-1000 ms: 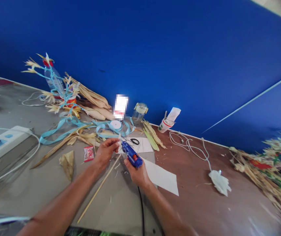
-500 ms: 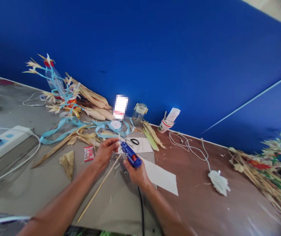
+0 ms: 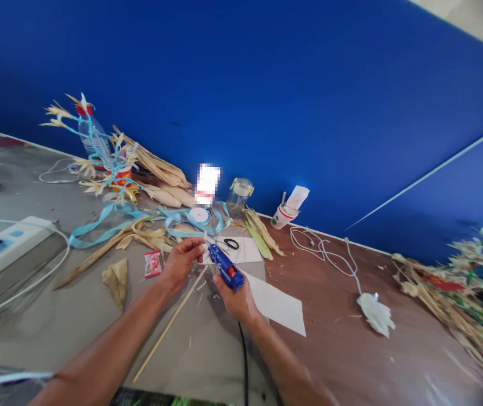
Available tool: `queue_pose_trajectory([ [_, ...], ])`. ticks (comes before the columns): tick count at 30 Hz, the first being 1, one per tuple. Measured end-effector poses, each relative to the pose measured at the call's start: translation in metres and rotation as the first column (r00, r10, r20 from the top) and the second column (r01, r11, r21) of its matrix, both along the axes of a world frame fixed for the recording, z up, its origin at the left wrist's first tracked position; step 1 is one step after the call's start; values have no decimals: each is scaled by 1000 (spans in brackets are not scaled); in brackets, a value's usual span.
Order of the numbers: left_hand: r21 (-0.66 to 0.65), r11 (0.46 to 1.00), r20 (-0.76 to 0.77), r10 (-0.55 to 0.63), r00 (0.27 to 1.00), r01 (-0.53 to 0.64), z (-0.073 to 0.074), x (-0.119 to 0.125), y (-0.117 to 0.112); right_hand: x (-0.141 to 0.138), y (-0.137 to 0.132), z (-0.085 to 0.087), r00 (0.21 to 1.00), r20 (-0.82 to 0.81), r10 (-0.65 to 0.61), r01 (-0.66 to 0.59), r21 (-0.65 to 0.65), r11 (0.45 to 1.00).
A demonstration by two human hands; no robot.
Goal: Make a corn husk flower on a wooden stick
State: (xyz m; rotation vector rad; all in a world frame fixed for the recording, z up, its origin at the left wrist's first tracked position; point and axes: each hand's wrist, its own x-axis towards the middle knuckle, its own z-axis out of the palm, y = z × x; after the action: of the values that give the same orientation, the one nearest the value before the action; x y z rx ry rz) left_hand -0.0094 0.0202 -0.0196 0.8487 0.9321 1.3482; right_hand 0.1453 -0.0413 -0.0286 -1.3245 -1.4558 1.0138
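Observation:
My right hand [image 3: 236,299] grips a blue glue gun [image 3: 225,265] with a red trigger, its nozzle pointing up and left; a black cord [image 3: 243,361] trails from it toward me. My left hand [image 3: 181,261] is closed in a pinch just left of the nozzle, on a small pale piece I cannot make out. A long thin wooden stick [image 3: 169,324] lies on the table below my left hand, running down and left.
Dried corn husks [image 3: 156,169], light blue ribbon [image 3: 110,217] and a ribbon spool [image 3: 199,214] crowd the back left, with a plastic bottle [image 3: 91,135]. Scissors [image 3: 230,243], white paper [image 3: 277,304], a glass jar [image 3: 239,194], a paper cup [image 3: 283,214], a white cable [image 3: 329,254], a power strip [image 3: 4,242] and husk flowers [image 3: 456,282] surround.
Almost nothing has changed. Both hands stay in place with the glue gun's nozzle at my left fingertips; the view has shifted very slightly.

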Motion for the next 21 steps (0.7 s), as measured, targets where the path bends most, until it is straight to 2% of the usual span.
queue_pose_trajectory([
  [15,18,1000,-28,-3,1000,4,-2,-1,1,1,0,3,999,-47,6,-7,-24,1000],
  [21,1,1000,-12,1,1000,-1,-1,0,1,2,1,7,994,-110,-12,2,-96,995],
])
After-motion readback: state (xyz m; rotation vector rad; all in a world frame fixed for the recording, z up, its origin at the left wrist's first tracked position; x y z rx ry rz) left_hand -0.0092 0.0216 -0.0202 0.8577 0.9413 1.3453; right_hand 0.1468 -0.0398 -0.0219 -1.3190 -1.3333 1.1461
